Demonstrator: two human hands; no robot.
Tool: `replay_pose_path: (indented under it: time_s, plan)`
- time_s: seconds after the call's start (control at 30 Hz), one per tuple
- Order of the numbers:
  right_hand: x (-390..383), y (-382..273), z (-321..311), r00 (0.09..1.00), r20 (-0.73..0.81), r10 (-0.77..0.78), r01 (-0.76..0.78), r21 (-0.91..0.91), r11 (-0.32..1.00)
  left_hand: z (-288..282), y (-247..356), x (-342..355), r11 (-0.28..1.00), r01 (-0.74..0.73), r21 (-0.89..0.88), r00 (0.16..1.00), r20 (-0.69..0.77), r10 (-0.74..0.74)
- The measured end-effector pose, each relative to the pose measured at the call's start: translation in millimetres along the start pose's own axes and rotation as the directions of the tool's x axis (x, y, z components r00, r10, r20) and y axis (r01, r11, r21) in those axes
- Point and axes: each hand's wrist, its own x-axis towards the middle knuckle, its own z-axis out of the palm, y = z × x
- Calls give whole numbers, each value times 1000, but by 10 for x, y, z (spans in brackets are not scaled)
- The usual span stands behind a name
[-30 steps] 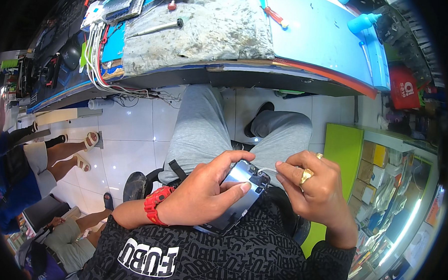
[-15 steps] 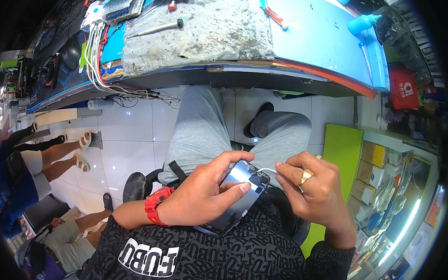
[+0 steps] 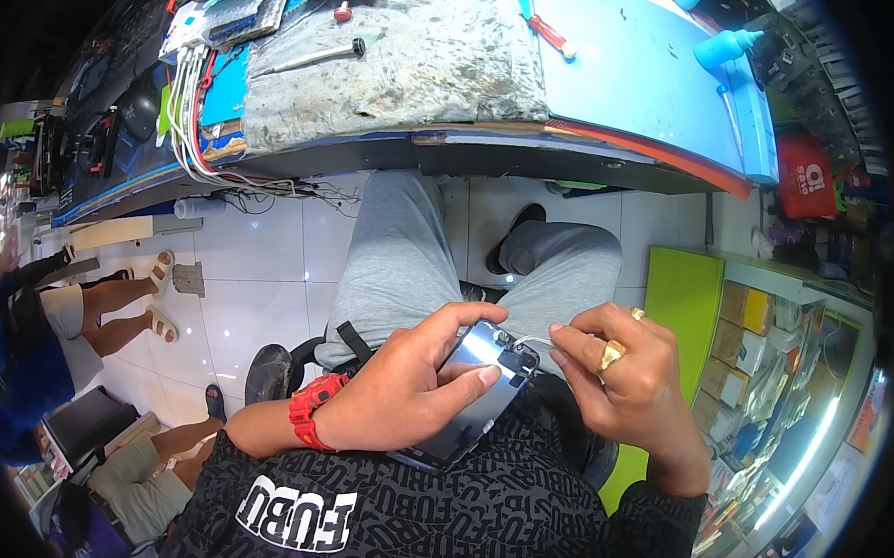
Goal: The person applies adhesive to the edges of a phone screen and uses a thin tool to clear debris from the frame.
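Note:
My left hand (image 3: 402,387), with a red watch (image 3: 312,410) on the wrist, is wrapped round a dark, shiny phone-like device (image 3: 476,420) held tilted above my lap. Small parts show exposed at the device's upper end. My right hand (image 3: 627,377), wearing gold rings, pinches a thin pale curved wire or tool (image 3: 536,339) whose tip reaches that upper end. Whether the tip touches a part there is too small to tell. My grey-clad legs (image 3: 389,247) are beneath both hands.
The bench ahead holds a stained mat (image 3: 395,87), cables (image 3: 185,108), a red screwdriver (image 3: 547,34) and a blue squeeze bottle (image 3: 726,50). A lit display case (image 3: 771,393) stands at right. Two other people (image 3: 14,360) are at left, legs extended toward me.
My hands stay almost in place, with a very slight shift of the right fingers. A bystander's sandaled foot at left has moved a little leftward and upward in the picture.

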Motion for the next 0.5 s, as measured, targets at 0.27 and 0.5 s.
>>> replay_pose_path:
  time_s: [0.27,0.5]
  plan:
    - [0,14,13,1000,-25,-8,8,9,1000,7,1,-2,999,-28,-30,1000,-1,28]
    - [-16,82,27,997,-46,-68,68,3,998,14,-3,-9,995,-42,-96,999,5,42]
